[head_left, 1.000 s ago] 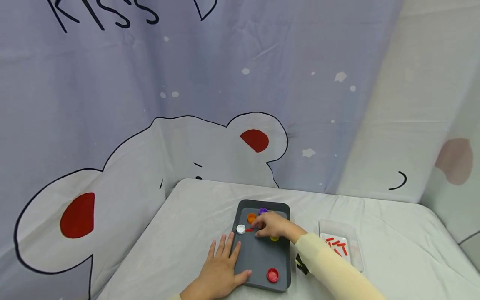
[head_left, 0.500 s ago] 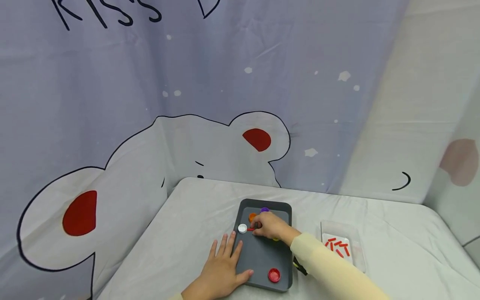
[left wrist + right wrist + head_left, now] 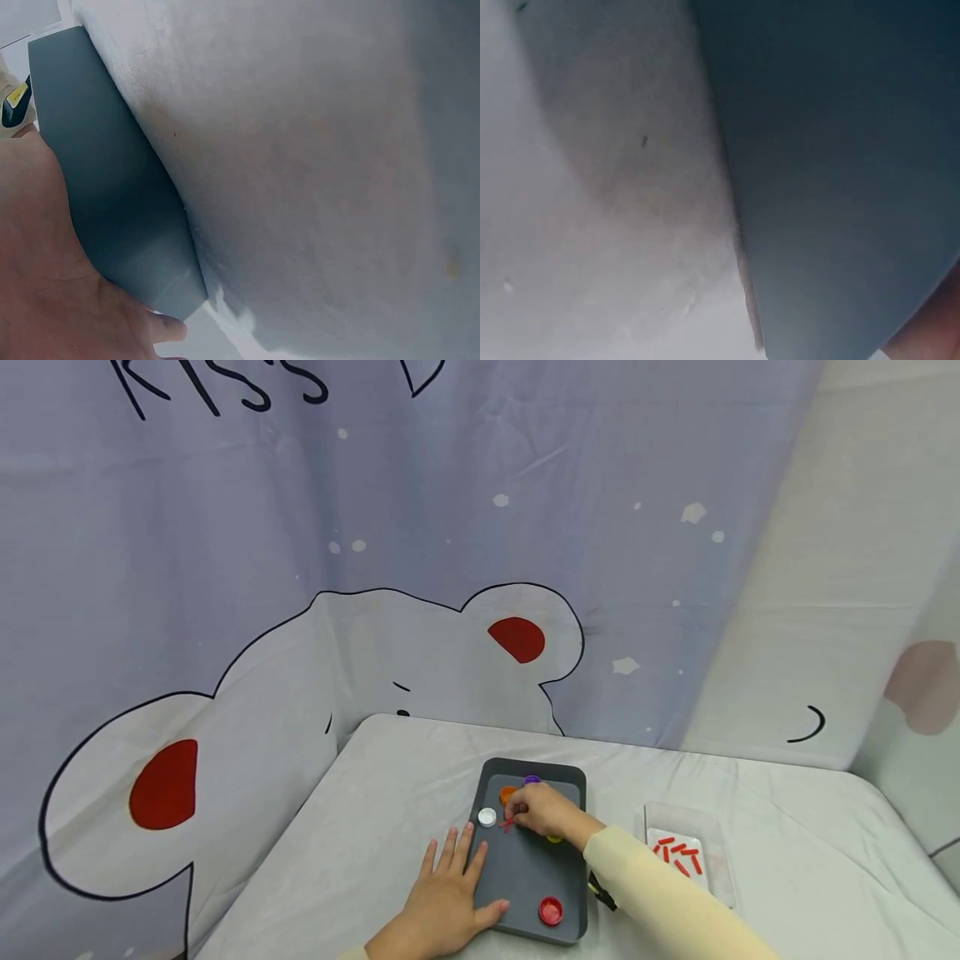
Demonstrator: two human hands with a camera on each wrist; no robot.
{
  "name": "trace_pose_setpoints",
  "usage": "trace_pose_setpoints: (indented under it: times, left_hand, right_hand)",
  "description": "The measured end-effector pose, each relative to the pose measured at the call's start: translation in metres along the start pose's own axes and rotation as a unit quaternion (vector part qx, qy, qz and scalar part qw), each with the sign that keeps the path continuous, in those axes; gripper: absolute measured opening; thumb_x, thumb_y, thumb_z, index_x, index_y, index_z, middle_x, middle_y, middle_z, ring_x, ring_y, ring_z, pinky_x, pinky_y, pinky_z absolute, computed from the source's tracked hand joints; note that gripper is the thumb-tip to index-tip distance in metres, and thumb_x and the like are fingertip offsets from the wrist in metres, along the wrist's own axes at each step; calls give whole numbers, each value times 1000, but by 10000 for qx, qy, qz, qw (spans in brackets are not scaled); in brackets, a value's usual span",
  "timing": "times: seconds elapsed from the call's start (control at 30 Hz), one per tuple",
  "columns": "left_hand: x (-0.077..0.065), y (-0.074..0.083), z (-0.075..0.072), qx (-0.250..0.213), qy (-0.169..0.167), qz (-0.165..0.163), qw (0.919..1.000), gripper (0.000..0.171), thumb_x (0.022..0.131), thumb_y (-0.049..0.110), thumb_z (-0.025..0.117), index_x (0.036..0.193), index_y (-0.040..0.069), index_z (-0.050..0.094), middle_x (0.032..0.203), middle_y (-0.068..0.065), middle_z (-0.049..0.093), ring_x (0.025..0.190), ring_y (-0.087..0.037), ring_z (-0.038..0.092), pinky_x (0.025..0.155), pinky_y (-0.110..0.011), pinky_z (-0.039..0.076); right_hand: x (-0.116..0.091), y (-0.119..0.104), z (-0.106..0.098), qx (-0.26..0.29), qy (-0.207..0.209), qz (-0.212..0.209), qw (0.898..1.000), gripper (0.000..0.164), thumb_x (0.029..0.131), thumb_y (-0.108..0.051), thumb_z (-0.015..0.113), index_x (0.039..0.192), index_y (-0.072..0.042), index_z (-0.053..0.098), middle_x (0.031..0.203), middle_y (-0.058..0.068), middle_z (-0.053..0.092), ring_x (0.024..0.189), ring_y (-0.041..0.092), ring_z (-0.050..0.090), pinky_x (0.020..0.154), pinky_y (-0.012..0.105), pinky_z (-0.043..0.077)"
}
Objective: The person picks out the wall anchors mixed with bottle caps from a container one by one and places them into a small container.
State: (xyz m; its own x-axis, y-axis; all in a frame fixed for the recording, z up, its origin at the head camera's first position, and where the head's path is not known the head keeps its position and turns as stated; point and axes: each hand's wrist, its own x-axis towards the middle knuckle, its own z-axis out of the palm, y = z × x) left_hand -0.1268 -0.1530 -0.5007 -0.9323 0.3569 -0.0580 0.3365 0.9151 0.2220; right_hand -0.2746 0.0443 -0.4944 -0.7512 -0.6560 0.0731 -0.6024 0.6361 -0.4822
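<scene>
My left hand (image 3: 442, 893) rests along the near left edge of a dark grey tray (image 3: 525, 872), fingers straight and spread. In the left wrist view the palm (image 3: 60, 262) lies against the tray's outer wall (image 3: 112, 172). Over the tray's upper half, my right hand (image 3: 547, 812) pinches a small red stick (image 3: 506, 823) at its fingertips. The stick is tilted, and its exact shape is too small to tell. Just left of it sits a white bottle cap (image 3: 487, 817). Orange (image 3: 507, 795), purple (image 3: 532, 780) and partly hidden yellow (image 3: 554, 838) caps surround the hand.
A red cap (image 3: 551, 911) lies at the tray's near end. Right of the tray, a clear box (image 3: 720, 860) contains several red sticks (image 3: 678, 852). A black-and-yellow item (image 3: 602, 893) shows by the right sleeve. Printed cloth hangs behind the white-covered table (image 3: 405, 777).
The red stick beside the white cap has shifted right and tilted as my right fingertips closed on it. My left hand has kept its place on the tray edge.
</scene>
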Motion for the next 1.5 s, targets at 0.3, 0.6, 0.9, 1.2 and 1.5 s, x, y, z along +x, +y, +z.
trace_pose_setpoints:
  times: [0.3, 0.6, 0.9, 1.2, 1.5]
  left_hand:
    - [0, -2, 4, 149, 31, -57, 9999, 91, 94, 75, 41, 155, 7, 41, 167, -19, 17, 153, -42, 16, 118, -65, 14]
    - [0, -2, 4, 30, 242, 80, 9997, 90, 95, 73, 44, 153, 4, 44, 166, -21, 21, 152, -45, 19, 116, -67, 14]
    - [0, -2, 1, 114, 166, 10, 9998, 90, 95, 73, 43, 155, 7, 41, 167, -20, 20, 152, -44, 18, 117, -66, 14]
    - [-1, -1, 4, 133, 123, -9, 9998, 91, 95, 75, 41, 155, 8, 41, 167, -19, 19, 153, -43, 18, 117, -66, 15]
    - [0, -3, 6, 74, 218, 66, 9997, 90, 95, 73, 43, 155, 6, 41, 166, -21, 19, 152, -44, 17, 117, -67, 14]
  right_hand:
    - [-1, 2, 1, -88, 78, 53, 9999, 11, 87, -1, 73, 92, -10, 77, 83, 2, 70, 74, 12, 57, 70, 32, 51]
    - [-3, -6, 3, -223, 186, 641, 9975, 14, 79, -19, 83, 86, -12, 73, 81, -3, 66, 71, 12, 55, 71, 35, 51]
    - [-5, -19, 5, -509, 179, 1129, 9921, 38, 74, -42, 90, 83, -13, 67, 85, 0, 55, 74, 17, 52, 72, 37, 49]
    - [-4, -18, 12, -711, 286, 1307, 9885, 31, 77, -37, 88, 77, -17, 65, 81, -2, 54, 73, 16, 51, 72, 36, 48]
    - [-4, -8, 8, -244, 340, 775, 9961, 25, 75, -27, 90, 83, -15, 69, 82, -4, 59, 75, 14, 54, 74, 37, 50]
